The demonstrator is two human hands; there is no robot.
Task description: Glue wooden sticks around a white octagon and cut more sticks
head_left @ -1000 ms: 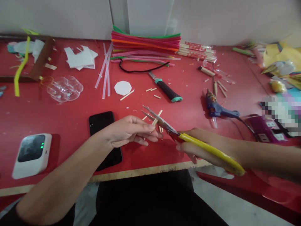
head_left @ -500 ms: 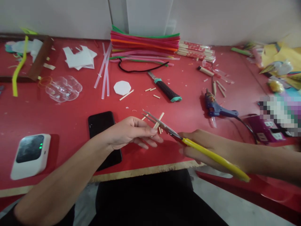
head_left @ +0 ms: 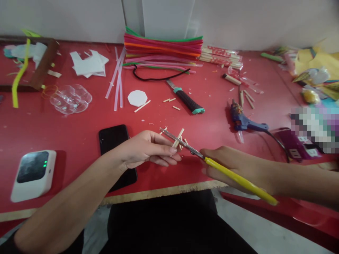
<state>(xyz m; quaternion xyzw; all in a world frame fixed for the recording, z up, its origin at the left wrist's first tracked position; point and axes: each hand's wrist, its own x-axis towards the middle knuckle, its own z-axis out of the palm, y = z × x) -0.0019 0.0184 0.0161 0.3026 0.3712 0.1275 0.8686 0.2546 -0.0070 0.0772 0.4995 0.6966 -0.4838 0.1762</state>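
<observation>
Between thumb and fingers, my left hand (head_left: 152, 148) pinches a thin pale wooden stick (head_left: 180, 135) that points up and to the right. My right hand (head_left: 227, 165) is closed around yellow-handled scissors (head_left: 225, 173), whose blades reach left across the stick just above my left fingertips. The blades look nearly closed. Several short stick pieces lie on the table beneath the blades. Beyond them are more short pieces (head_left: 176, 108), a white octagonal piece (head_left: 137, 98) with a thin stick beside it, and a black and teal cutter knife (head_left: 188, 100).
A black phone (head_left: 113, 135) lies partly under my left wrist. A white device (head_left: 34, 176) sits at the left, and a blue glue gun (head_left: 245, 121) with its cable at the right. Pipe cleaners (head_left: 162, 47) are stacked at the back of the red table (head_left: 87, 141).
The scissor blades have come closer together across the stick. Another short piece now shows beside the blades, and my right hand has shifted very slightly left.
</observation>
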